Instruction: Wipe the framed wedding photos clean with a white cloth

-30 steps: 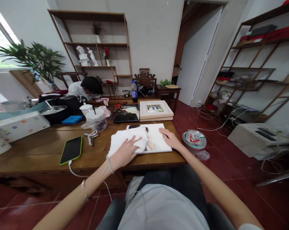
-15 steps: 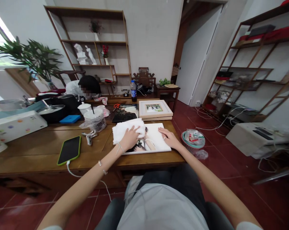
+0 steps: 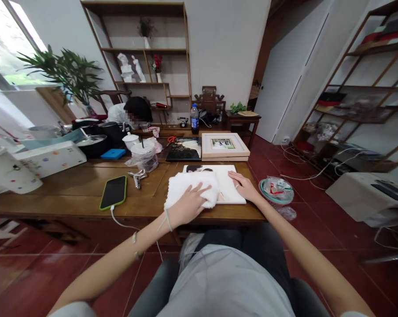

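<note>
A white picture board with a photo (image 3: 230, 187) lies flat near the front edge of a long wooden table (image 3: 70, 191). A white cloth (image 3: 187, 185) covers its left part. My left hand (image 3: 187, 206) lies on the cloth with fingers spread, pressing it down onto the board. At the board's right edge rests my right hand (image 3: 243, 187), flat, fingers stretched out, a ring on one finger, holding the board still.
A green-cased phone (image 3: 113, 192) on a white cable lies left of the cloth. Behind the board are a white picture frame (image 3: 223, 146), a dark photo (image 3: 185, 149), a lidded plastic cup (image 3: 145, 155) and a bottle (image 3: 194, 119). A person bends over the table's far side. A small basket (image 3: 276, 190) stands on the floor at right.
My left hand has drawn the cloth back toward me over the board, after pushing it away half a second ago. My right hand stays on the board. The view has shifted left.
</note>
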Tool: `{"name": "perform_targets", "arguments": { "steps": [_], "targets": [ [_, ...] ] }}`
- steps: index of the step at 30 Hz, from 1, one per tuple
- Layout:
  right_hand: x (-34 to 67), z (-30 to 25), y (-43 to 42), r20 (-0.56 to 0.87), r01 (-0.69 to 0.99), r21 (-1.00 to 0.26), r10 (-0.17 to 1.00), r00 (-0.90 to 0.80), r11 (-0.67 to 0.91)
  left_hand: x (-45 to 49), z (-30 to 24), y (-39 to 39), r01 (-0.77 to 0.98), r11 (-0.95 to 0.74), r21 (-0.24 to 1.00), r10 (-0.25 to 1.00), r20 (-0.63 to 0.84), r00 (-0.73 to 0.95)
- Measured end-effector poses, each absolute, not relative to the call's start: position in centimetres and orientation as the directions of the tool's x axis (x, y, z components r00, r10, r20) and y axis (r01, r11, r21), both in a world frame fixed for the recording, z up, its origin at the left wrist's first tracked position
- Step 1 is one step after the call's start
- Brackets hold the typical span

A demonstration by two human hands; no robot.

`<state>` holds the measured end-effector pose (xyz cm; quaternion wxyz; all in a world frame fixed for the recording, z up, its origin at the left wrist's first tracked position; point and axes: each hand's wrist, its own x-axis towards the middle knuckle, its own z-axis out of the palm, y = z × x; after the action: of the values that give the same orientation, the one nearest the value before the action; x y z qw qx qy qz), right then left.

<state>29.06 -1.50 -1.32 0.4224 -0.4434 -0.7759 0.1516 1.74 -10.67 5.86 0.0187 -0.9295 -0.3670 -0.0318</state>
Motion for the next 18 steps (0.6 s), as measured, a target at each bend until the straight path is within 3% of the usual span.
{"name": "perform_targets", "arguments": {
  "steps": [11,18],
  "targets": [
    [29.2,-1.2,-1.5,0.514,0.570,-0.597,0.814,-0.269,0.565,5.3,4.8,-0.4,0.762,-0.645,-0.056,0.750,0.148,0.645],
    [29.1,-1.0,-1.5,0.509,0.569,-0.599,0.816,-0.273,0.564,6.1,4.9,-2.8,0.740,-0.664,-0.108,0.724,0.152,0.672]
  ]
}}
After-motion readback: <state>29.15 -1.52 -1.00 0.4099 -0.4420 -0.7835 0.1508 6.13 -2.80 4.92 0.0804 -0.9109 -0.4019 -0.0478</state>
